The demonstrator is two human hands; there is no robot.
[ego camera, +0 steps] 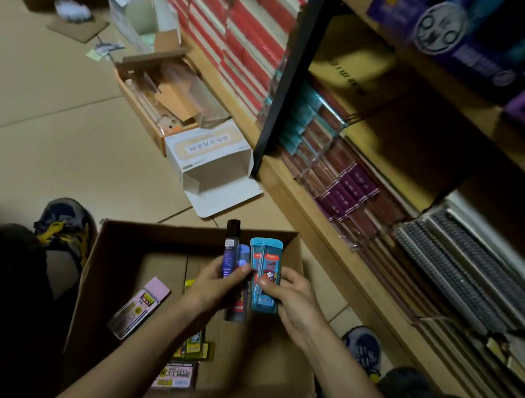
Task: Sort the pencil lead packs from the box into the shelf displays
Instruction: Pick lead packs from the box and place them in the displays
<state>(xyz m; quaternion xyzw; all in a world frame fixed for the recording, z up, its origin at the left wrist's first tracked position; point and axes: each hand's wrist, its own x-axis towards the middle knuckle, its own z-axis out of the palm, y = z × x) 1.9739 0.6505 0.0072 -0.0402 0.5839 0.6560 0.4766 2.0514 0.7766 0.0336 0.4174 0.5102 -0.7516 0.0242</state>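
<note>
An open cardboard box [264,366] sits on the floor between my feet. Above it my left hand [217,286] grips dark purple and blue lead packs [231,251], fanned upright. My right hand [289,299] pinches two light blue lead packs [266,258] right beside them. Inside the box lie a pink pack [140,307], yellow-green packs [193,347] and a dark pack with a pink label [176,375]. My forearms hide part of the box floor.
A wooden shelf unit [326,223] runs along the right, stacked with notebooks, purple packets and teal packets behind a black post [293,68]. On the floor at centre stand an open white carton [215,163] and a tray of cardboard scraps [163,95].
</note>
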